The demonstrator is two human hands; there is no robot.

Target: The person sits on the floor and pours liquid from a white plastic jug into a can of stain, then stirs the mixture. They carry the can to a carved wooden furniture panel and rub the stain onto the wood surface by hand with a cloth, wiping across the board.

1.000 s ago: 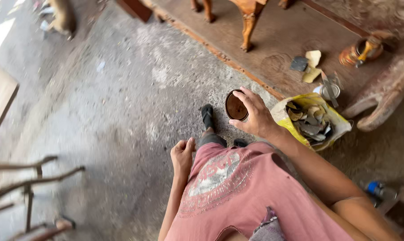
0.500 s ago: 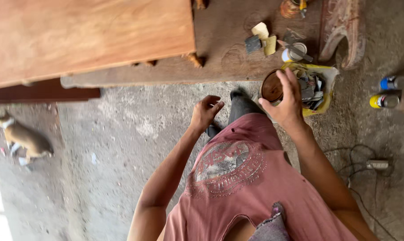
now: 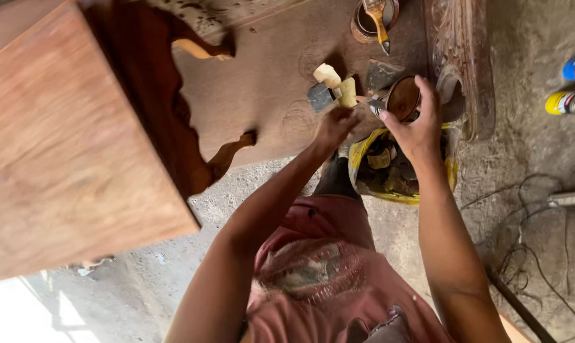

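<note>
Small round tin point(image 3: 403, 98), brown inside, upright above yellow bag point(image 3: 364, 152).

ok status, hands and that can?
Right hand grips small round can by its rim. Left hand reaches at the scraper on the brown board. Yellow bag of scraps beneath both hands.

- Wooden board point(image 3: 268, 82): open stretch on its left half, between the table leg point(image 3: 227, 155) and the putty knife point(image 3: 319, 96).
- Right side crowded: small can point(image 3: 402, 98), yellow bag point(image 3: 389, 171), carved wooden piece point(image 3: 459, 63) stand close together.
- Far edge: tin with brush point(image 3: 373, 16) blocks passage.
- Wooden table point(image 3: 65, 146) closes off the left.
- Concrete floor point(image 3: 535, 152) right: spray cans point(image 3: 570, 86), loose cables point(image 3: 529, 216).
</note>
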